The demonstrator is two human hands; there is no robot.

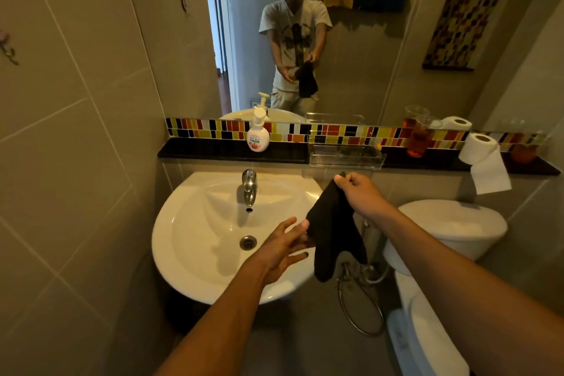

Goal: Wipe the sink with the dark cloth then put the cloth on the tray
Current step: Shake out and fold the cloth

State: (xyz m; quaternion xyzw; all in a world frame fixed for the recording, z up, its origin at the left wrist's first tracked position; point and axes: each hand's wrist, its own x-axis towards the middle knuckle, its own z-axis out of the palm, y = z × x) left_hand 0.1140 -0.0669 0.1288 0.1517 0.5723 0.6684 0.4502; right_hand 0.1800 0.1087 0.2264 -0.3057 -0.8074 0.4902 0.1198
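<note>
The dark cloth (334, 232) hangs down beside the right rim of the white sink (195, 223). My right hand (360, 192) pinches its top corner, just below the clear tray (346, 157) on the black ledge. My left hand (287, 246) is spread over the sink's right side, its fingertips touching the cloth's lower left edge. The tray holds nothing that I can see.
A chrome tap (249, 188) and a drain (247, 243) sit in the sink. On the ledge stand a soap pump bottle (258, 133), an orange glass (419, 139) and a toilet roll (480, 149). A toilet (451, 229) is at the right. The mirror shows a person.
</note>
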